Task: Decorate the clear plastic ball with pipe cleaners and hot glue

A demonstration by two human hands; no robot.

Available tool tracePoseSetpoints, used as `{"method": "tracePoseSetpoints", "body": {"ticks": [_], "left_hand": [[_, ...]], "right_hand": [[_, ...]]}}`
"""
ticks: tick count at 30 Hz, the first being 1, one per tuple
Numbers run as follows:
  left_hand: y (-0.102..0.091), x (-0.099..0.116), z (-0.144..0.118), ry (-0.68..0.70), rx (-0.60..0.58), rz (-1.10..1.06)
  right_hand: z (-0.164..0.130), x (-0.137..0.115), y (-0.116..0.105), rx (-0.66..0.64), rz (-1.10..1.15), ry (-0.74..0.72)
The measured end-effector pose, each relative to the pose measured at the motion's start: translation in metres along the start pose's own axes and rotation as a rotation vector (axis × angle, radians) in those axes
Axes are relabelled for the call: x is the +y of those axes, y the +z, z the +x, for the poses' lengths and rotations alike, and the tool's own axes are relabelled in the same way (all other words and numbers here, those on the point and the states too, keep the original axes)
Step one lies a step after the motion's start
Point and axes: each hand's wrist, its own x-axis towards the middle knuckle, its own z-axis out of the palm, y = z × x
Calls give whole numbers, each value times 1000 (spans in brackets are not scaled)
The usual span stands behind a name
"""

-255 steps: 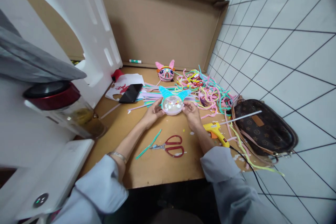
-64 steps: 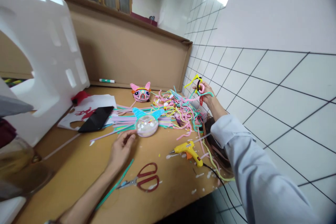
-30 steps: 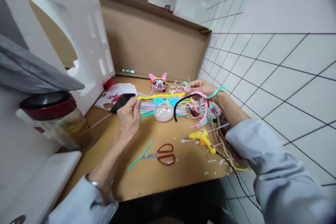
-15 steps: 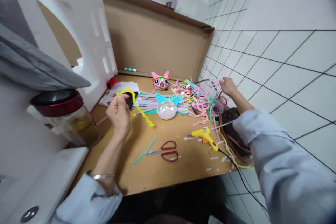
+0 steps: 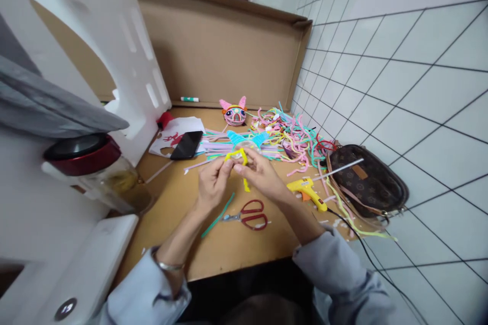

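You have one yellow pipe cleaner (image 5: 239, 161) pinched between both hands above the middle of the desk (image 5: 229, 244): your left hand (image 5: 212, 183) and right hand (image 5: 258, 172) each close fingertips on its bent top. Its free end hangs toward the desk's near edge. Below lie one pair of scissors (image 5: 247, 215) and one glue gun (image 5: 307, 192).

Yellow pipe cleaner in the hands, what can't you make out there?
Head view:
- Yellow pipe cleaner: its middle is hidden under the left hand and right hand.
- Clear ball with blue ears: mostly hidden behind the fingers.
- Jar: blurred.
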Motion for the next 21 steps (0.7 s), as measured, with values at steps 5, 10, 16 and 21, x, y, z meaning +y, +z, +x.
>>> {"method": "tracePoseSetpoints", "body": {"ticks": [5, 10, 16, 21], "left_hand": [[-5, -21, 10, -73, 162, 175], [-20, -42, 25, -259, 306, 181], [-35, -41, 33, -470, 154, 718], [-52, -37, 39, -496, -137, 873]], "right_hand": [[4, 12, -16, 88, 354, 108], [-4, 3, -41, -21, 695, 178], [-4, 22, -39, -77, 828, 269], [-6, 40, -49, -125, 672, 234]]}}
